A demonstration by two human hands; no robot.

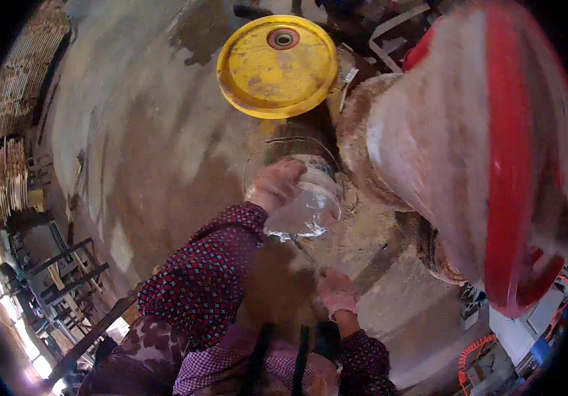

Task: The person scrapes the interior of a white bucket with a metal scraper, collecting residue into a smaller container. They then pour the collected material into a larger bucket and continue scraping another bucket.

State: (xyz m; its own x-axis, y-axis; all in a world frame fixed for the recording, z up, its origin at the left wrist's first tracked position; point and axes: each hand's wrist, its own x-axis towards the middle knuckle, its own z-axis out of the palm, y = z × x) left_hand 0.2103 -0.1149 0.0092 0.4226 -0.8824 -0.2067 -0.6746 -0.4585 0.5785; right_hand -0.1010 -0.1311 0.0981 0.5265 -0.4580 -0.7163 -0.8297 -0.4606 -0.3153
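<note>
My left hand (pixel 280 183), in a patterned sleeve, is closed on the rim of a pale bucket (pixel 323 188) with whitish, wet-looking smears along its lower edge. Grey matter shows inside the bucket. Nearer to my body, my right hand (pixel 338 294) has its fingers bent beside a blurred brown, rounded thing (pixel 278 280); whether it grips that thing is unclear. Just beyond the bucket stands a yellow drum (pixel 257 72), its stained round top carrying a small capped opening.
A big, dirt-streaked white drum-shaped body (pixel 435 132) with a red band (pixel 508 145) fills the right side, close to the bucket. Stacked long strips (pixel 30 72) and a frame of bars (pixel 66 270) line the left. A red coiled cable (pixel 472 353) lies at lower right.
</note>
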